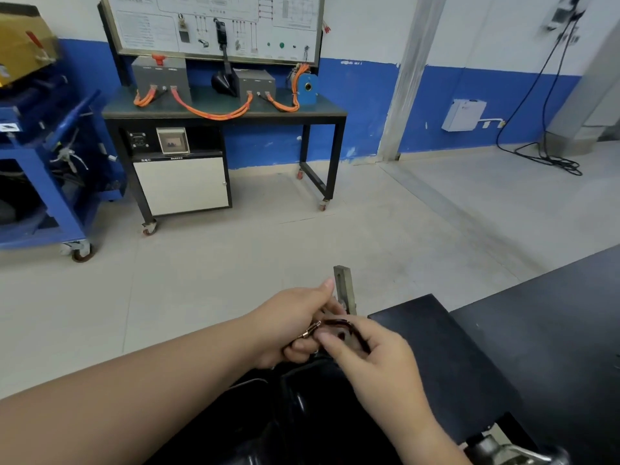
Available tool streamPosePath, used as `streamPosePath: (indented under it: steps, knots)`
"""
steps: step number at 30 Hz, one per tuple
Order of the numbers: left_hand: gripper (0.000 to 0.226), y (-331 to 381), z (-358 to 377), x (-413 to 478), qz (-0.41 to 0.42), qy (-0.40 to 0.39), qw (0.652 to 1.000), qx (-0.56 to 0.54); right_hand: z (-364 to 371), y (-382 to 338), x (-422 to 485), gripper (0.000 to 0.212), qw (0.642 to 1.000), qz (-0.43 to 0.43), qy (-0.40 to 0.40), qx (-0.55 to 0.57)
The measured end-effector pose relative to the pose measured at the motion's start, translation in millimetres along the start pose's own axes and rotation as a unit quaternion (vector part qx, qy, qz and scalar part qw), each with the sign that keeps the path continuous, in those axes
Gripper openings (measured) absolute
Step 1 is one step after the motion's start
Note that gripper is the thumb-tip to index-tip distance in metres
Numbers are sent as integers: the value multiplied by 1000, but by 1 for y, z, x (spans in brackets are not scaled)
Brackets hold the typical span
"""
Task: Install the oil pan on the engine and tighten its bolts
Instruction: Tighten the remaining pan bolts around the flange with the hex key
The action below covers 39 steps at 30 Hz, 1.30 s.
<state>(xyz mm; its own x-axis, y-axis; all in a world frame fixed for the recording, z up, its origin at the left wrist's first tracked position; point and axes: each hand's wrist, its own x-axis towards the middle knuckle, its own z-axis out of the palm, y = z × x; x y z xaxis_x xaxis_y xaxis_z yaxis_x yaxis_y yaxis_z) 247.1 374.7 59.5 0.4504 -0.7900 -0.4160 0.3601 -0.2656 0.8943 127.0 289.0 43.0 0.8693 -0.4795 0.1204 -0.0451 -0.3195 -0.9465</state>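
Glossy blk oil pan [297, 417] (btm ctr)

The left hand [291, 325] and right hand [377, 352] meet (nearly touching), fingers [302, 348] curled, apparently pinching.

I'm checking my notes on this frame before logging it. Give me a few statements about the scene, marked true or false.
1. The left hand and right hand meet above the black oil pan. True.
2. Orange cables lie on the wheeled workbench. True.
3. The wall's lower band is green. False: the band is blue.
4. The left hand hangs idle. False: its fingers curl round a small bolt.
5. The cart stands on the picture's right. False: the blue cart stands on the left, beside the workbench.
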Motion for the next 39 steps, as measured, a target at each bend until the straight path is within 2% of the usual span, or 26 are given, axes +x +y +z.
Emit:
streamPosePath:
  steps: [5, 8, 11, 15, 18, 20, 23, 25, 28, 31, 35, 39]
  knots:
    - [50, 1, 9, -2, 9, 16, 1000, 10, 0, -6, -1, 17, 998, 7, -17, -54]
    - [48, 2, 14, -3, 28, 29, 999, 19, 0, -9, -1, 8, 1000, 10, -5, 0]
    - [47, 1, 18, -5, 31, 40, 999, 12, -1, -8, 0, 9, 997, 20, -3, 75]
    - [47, 0, 21, -5, 34, 37, 999, 14, -7, -6, 1, 8, 996, 28, 1, 80]
    - [44, 0, 19, -5, 39, 23, 997, 56, -21, -3, 8, 14, 996, 42, 48, 69]
    - [34, 1, 17, -6, 47, 6, 992, 118, -32, 1, 13, 13, 995, 53, 67, 52]
    - [23, 5, 15, -5, 84, 12, 967, 242, -41, 7, 15, 16, 997, 59, 37, 32]
    - [18, 9, 15, -1, 131, 36, 933, 335, -45, 10, 16, 13, 998, 60, 16, 21]
    - [23, 12, 18, 8, 166, 71, 885, 430, -47, 14, 18, 10, 998, 54, 1, 12]
    - [22, 15, 23, 17, 170, 55, 859, 480, -47, 18, 18, 5, 997, 71, 20, 16]
    - [4, 16, 28, 28, 169, 14, 846, 506, -49, 23, 16, 4, 995, 88, 28, 32]
    - [12, 8, 27, 36, 150, -24, 832, 534, -47, 31, 14, 20, 995, 94, 39, 2]
